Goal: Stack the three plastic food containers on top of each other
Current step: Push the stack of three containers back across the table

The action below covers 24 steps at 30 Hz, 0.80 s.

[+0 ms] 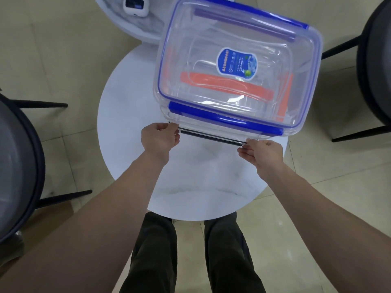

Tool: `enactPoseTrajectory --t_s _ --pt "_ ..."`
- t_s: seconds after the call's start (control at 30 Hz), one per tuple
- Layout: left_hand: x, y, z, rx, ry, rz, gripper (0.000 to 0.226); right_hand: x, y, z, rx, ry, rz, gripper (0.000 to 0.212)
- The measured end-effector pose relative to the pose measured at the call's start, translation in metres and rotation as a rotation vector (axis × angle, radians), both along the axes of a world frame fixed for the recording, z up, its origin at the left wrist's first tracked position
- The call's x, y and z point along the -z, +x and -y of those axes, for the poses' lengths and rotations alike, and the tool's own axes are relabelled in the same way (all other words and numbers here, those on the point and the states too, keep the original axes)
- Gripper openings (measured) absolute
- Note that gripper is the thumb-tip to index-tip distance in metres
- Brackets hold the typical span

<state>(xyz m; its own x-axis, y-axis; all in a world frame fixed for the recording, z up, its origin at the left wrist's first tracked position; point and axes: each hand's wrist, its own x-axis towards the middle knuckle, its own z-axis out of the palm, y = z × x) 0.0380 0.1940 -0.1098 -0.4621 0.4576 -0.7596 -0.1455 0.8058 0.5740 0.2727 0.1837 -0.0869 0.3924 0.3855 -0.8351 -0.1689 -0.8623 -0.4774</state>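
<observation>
Head view shows your stack of clear containers on the round white counter (127,123), toward its 1 o'clock edge. On top sits the blue-clipped container (237,66), its lid carrying a blue label (237,62). Through it you can see an orange-clipped container (227,84), and at the bottom a dark-clipped container (211,138) peeks out at the stack's 6 o'clock side. Your left hand (159,137) touches that bottom container's near left corner, fingers curled and pressed together against it. Your right hand (262,152) meets the near right corner, fingers curled likewise. Black chairs (19,166) stand at 9 and 3 o'clock. At 12 o'clock, a small white device (135,5) rests on a second white table (146,28).
</observation>
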Motion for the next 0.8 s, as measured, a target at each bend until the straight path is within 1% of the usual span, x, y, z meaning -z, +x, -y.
enactPoseTrajectory --t_s 0.1,0.33,0.43,0.53,0.57,0.7,0.8 --pt "0.001 -0.003 -0.012 0.042 -0.02 0.025 0.028 -0.003 0.002 -0.007 -0.001 -0.003 0.002 0.034" --pt "0.002 0.0 -0.041 0.117 -0.012 0.017 0.025 -0.003 0.009 -0.019 -0.011 -0.039 0.016 0.031" --pt "0.002 0.003 -0.054 0.143 -0.008 0.007 0.025 -0.002 0.014 -0.023 0.011 -0.036 0.009 0.025" --pt "0.002 0.005 -0.068 0.168 -0.002 -0.002 0.024 -0.001 0.016 -0.03 0.014 -0.048 0.021 0.013" --pt "0.003 0.006 -0.072 0.171 0.003 0.0 0.022 0.0 0.017 -0.032 0.017 -0.053 0.026 0.013" --pt "0.005 0.01 -0.085 0.186 0.005 0.003 0.019 0.001 0.02 -0.038 0.057 -0.042 -0.009 0.026" --pt "0.005 0.012 -0.097 0.196 0.014 0.014 0.017 -0.001 0.02 -0.044 0.09 -0.043 -0.028 0.027"
